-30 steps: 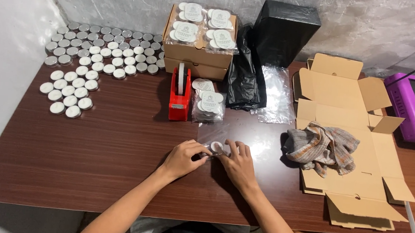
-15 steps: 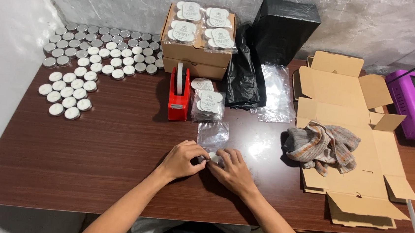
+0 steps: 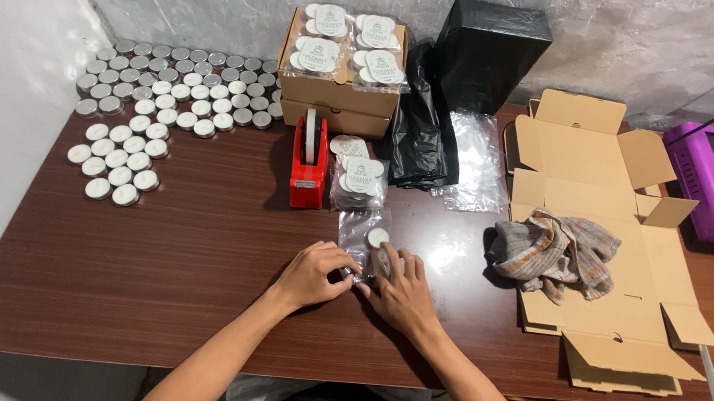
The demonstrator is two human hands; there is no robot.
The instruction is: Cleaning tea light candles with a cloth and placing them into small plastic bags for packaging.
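Just beyond the fingertips (image 3: 350, 268) of both hands a clear bag (image 3: 363, 235) lies on the table (image 3: 154, 295), with the tape dispenser (image 3: 309, 163) farther behind and slightly left, tealight rows (image 3: 153, 95) far left, a rag (image 3: 552, 254) on flattened cardboard (image 3: 619, 213) to the right.

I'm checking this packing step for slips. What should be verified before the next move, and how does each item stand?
1. Both hands on the clear bag: ok, left hand and right hand meet at its near end.
2. A candle inside the bag: ok.
3. Bag mouth sealed: cannot tell, the fingers hide it.
4. Red tape dispenser close by: ok.
5. Loose candles within sight: ok.
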